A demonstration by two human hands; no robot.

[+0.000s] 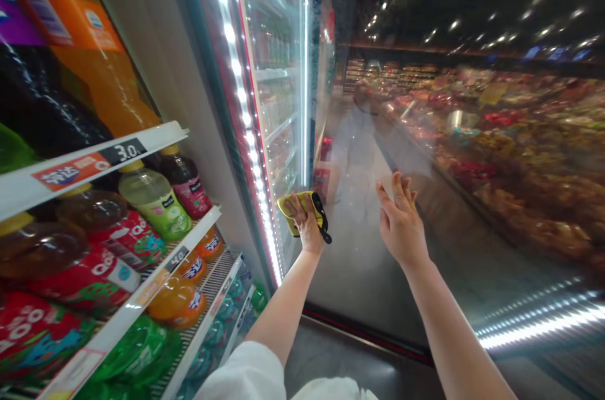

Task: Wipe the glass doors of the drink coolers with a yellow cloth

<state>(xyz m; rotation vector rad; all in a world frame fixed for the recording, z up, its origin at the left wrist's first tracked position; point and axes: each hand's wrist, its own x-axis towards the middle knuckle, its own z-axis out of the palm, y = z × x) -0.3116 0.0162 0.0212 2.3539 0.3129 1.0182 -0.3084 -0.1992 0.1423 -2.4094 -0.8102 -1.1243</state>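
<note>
My left hand (307, 223) presses a folded yellow cloth (285, 206) with black edging against the glass door (350, 249). A black loop or strap dangles from the cloth's right side. The fingers lie over the cloth, pointing up. To the right, my right hand (404, 230) is raised in front of the same glass with its fingers apart and holds nothing. Whether its fingertips touch the pane cannot be made out. Faint hazy streaks show on the glass above both hands.
At left, a shelf edge (94, 160) holds large bottles, with red-labelled drinks (85, 268) and an orange bottle (182, 299) on lower shelves. A bright light strip (250, 135) runs down the cooler frame. Blurred produce displays (520, 135) show beyond the glass.
</note>
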